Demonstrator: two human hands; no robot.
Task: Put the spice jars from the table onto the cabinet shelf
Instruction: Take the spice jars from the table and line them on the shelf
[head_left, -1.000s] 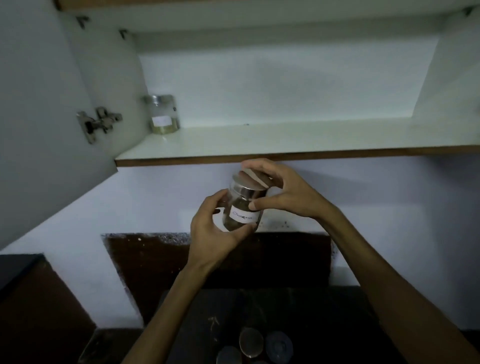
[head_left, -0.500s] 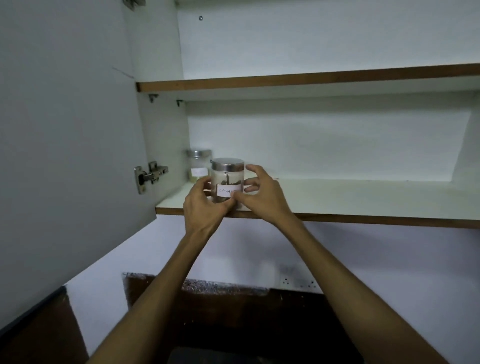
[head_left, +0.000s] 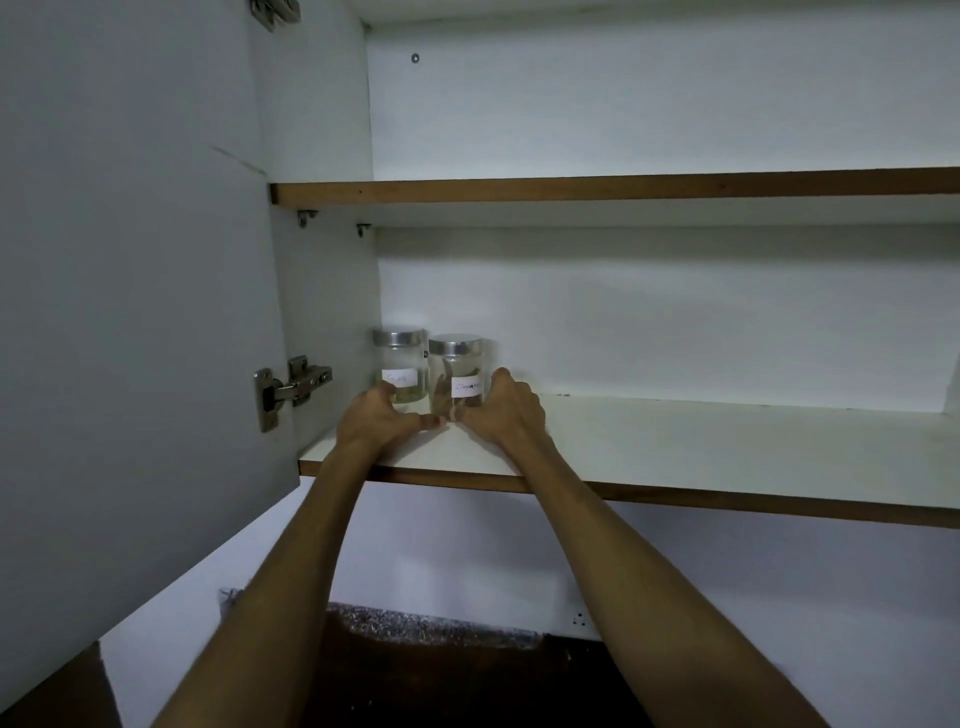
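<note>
I am watching both forearms reaching up over the brown front edge of the lower cabinet shelf (head_left: 675, 447). My left hand (head_left: 382, 418) is sitting low on the shelf board in front of the far-left jar (head_left: 401, 366), fingers loosely curled; the fingertips are hidden behind the hand, so I cannot tell whether they are touching glass or gripping anything. My right hand (head_left: 504, 410) is cupping the right side of the cinnamon jar (head_left: 458, 376), thumb low at its base and fingers curling up along its flank, so I am judging it to be holding the jar lightly while it is standing on the shelf.

The risk I am seeing: the two jars are standing just beside each other, nearly touching, close to the left cabinet wall. Pulling either hand back carelessly could be dragging a jar forward or knocking one into the other, and both are glass with steel lids. The open cabinet door (head_left: 130, 260) and its hinge (head_left: 293, 387) are crowding my left wrist as well.

Further back, the white label on the nearer jar is reading "Cinnam…", the rest hidden by my fingers. The other jar's label is carrying handwriting too faint to read. The upper shelf (head_left: 623, 184) is showing nothing readable.
</note>
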